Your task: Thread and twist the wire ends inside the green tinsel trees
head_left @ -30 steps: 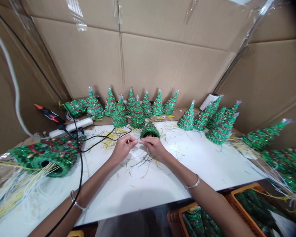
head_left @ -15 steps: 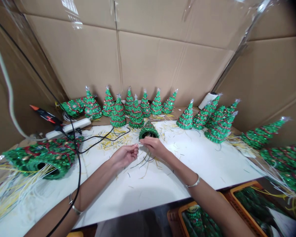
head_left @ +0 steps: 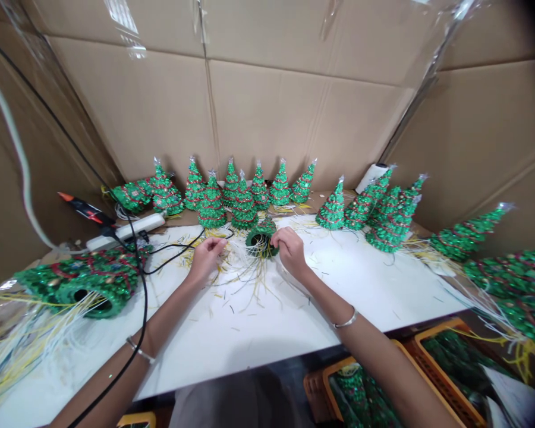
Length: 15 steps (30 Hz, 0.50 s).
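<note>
A small green glitter tree point(head_left: 261, 236) with red trim lies on its side on the white table point(head_left: 258, 333), its hollow base facing me and thin yellow and white wires point(head_left: 245, 270) spilling out of it. My right hand point(head_left: 289, 251) grips the tree at its right rim, fingers curled round it. Just left of the tree, my left hand point(head_left: 206, 257) is closed in a pinch on a bunch of those wires.
A row of upright green trees point(head_left: 232, 193) lines the back edge, with more trees point(head_left: 386, 214) lying at the right and a pile point(head_left: 84, 279) at the left. A white power strip point(head_left: 125, 230), black cable point(head_left: 142, 309), red-tipped tool point(head_left: 82, 207). Orange crates point(head_left: 446, 380) below. Cardboard walls surround.
Both hands have moved away from me to the tree. The right hand has taken hold of the tree's rim; the left has shifted left and pulled the wires out.
</note>
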Motion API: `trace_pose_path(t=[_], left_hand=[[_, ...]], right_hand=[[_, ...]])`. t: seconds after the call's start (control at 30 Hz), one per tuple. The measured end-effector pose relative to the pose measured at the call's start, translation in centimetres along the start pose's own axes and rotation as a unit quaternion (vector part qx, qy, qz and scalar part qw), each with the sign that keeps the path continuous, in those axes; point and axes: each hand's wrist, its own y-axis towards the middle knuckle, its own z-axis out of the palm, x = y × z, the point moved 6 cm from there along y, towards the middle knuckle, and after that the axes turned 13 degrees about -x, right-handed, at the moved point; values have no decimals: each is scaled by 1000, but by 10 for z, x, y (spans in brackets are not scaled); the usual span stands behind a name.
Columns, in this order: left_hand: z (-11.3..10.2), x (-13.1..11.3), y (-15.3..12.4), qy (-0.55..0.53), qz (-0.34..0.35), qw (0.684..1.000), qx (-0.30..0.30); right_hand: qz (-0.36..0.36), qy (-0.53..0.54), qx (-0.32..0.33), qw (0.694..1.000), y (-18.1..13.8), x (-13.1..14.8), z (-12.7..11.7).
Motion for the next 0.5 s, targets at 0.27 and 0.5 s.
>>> trace_pose_path(t=[0.27,0.5], left_hand=[[-6,-18,-2,156,217,963,-34],[16,-61,-59,277,549,774,152]], right_hand=[[-76,-20,149,986,-16,0,22],[-126,-143,307,932,-23,8,24]])
